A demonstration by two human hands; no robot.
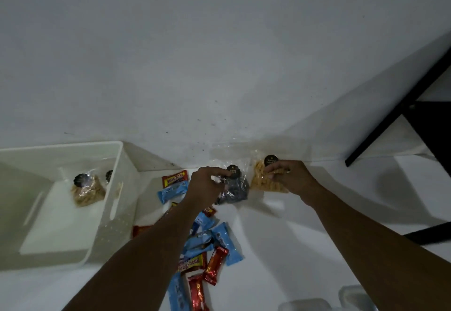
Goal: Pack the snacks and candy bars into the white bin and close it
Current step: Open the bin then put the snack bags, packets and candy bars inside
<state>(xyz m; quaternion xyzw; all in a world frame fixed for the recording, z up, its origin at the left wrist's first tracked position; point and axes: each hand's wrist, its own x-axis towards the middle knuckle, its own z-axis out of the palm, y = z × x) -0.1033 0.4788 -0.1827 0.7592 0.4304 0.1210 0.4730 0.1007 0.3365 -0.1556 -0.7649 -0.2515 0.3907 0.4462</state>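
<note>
Your left hand (pixel 207 185) pinches the dark snack bag (pixel 235 192) near its top sticker, centre frame. Your right hand (pixel 290 176) grips the tan snack bag (pixel 261 182) just beside it, fingers curled into the plastic. Both bags look light, soft and crinkly, with contents probably brittle: hold the gathered top, don't squeeze the body. The white bin (pixel 107 147) is open at frame left, with one packed bag (pixel 86 191) inside. Candy bars (pixel 214 244) are scattered lower centre; slick wrappers, likely slippery.

Both hands grip snack bags: left (pixel 207 183) a dark bag (pixel 235 192), right (pixel 290 176) a tan bag (pixel 261 181).
</note>
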